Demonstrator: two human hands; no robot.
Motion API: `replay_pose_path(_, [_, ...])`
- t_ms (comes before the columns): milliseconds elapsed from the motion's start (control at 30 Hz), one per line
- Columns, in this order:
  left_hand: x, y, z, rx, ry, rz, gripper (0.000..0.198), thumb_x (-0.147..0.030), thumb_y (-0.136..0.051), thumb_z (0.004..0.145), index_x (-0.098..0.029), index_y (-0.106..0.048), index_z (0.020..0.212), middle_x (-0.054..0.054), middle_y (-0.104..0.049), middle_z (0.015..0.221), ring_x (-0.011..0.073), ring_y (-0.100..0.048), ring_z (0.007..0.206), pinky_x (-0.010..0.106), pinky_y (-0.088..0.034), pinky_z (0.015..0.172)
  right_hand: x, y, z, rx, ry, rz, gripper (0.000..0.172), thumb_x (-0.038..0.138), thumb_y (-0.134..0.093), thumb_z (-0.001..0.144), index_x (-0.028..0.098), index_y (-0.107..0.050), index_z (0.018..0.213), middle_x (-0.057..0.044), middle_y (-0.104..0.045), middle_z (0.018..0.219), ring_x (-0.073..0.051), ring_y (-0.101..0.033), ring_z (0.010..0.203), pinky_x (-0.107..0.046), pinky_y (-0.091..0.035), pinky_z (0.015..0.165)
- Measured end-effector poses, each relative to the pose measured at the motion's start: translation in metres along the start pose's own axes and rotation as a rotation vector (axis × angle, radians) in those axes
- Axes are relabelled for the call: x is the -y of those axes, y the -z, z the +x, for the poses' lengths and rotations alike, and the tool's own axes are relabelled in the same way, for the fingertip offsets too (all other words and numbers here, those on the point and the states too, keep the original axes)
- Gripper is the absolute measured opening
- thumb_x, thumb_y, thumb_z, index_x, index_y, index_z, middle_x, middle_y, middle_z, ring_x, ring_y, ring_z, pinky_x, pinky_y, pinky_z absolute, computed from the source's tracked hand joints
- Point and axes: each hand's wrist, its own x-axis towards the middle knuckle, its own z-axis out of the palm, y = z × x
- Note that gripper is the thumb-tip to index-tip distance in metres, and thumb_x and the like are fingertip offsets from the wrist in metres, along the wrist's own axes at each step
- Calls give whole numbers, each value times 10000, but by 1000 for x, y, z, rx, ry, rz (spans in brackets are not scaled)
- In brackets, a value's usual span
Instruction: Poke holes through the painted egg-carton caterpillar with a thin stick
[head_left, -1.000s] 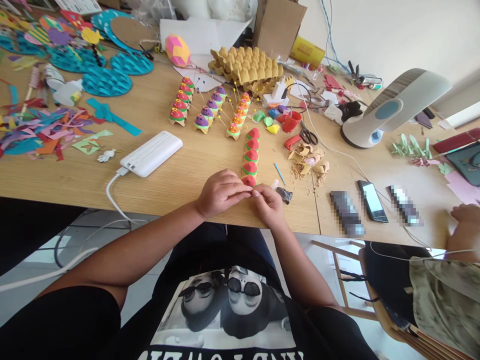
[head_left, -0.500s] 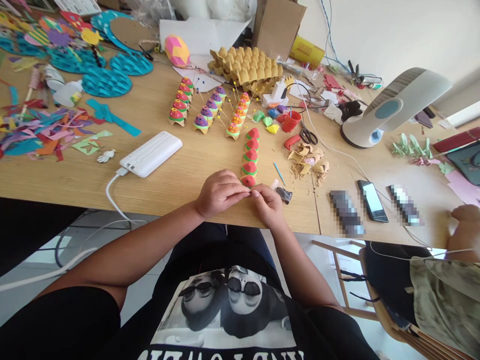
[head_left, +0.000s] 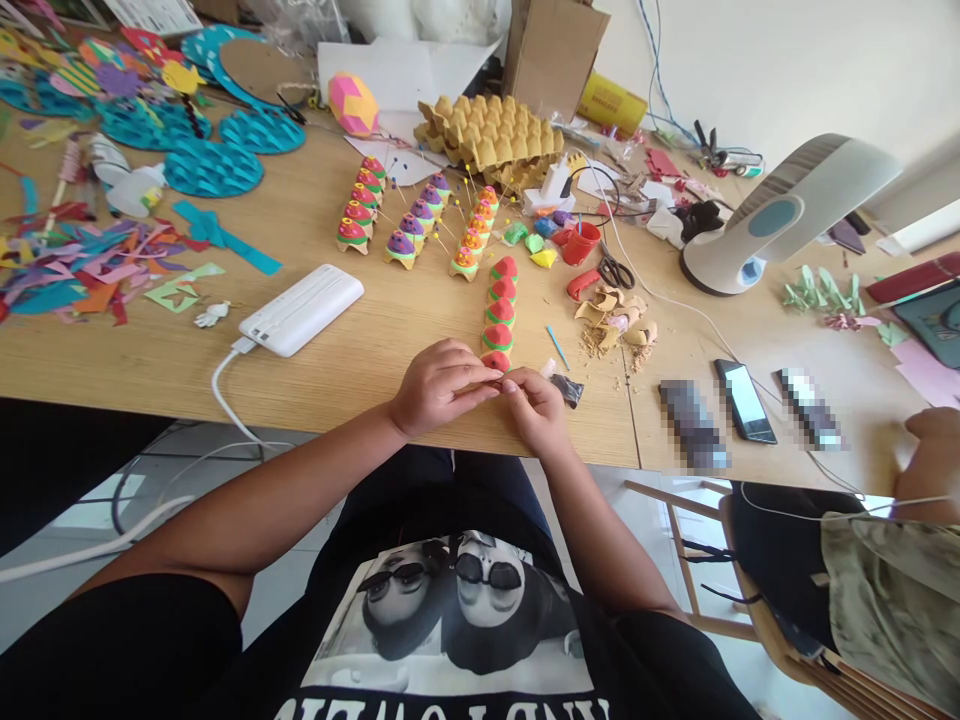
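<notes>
My left hand (head_left: 448,388) and my right hand (head_left: 534,408) meet fingertip to fingertip at the near end of a row of red and green egg-carton bumps (head_left: 500,312). Both are closed in a pinch; whatever lies between the fingertips is too small or hidden to make out. Dark specks show on the nearest red bump. Right of my right hand lies a small black packet (head_left: 568,390), with a thin blue stick (head_left: 558,348) beyond it. Finished-looking red, purple (head_left: 416,222) and orange rows (head_left: 475,235) with pins stand farther back.
A white power bank (head_left: 301,310) with a cable lies at left, near colored paper scraps (head_left: 82,265). Scissors (head_left: 616,270), carton scraps (head_left: 619,318) and a white fan (head_left: 780,220) stand or lie at right. Beyond the phones (head_left: 745,400), another person's arm (head_left: 930,455) rests at the table edge.
My hands stay together in nearly the same place, with only slight finger movement. The rest of the table looks unchanged.
</notes>
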Motion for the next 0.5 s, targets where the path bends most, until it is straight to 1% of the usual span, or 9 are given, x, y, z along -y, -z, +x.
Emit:
replay_pose_path(267, [1,0,-1,38,41,-6,97,-287,-725,915,-226,-753,986,36,-764,870,178,-660,855,338,-543,824,0,0,0,-8,-2,-13,345,505,-577,983,218,-686,826,-40,-701,829,-179,-636,799,-334,-511,798])
replay_pose_path(500, [0,0,-1,38,54,15,100,-304,-699,937,-225,-760,941,33,-761,846,176,-659,828,337,-541,793,2,1,0,5,5,-28,359,513,-568,989,220,-692,822,-45,-712,835,-186,-651,812,-341,-515,811])
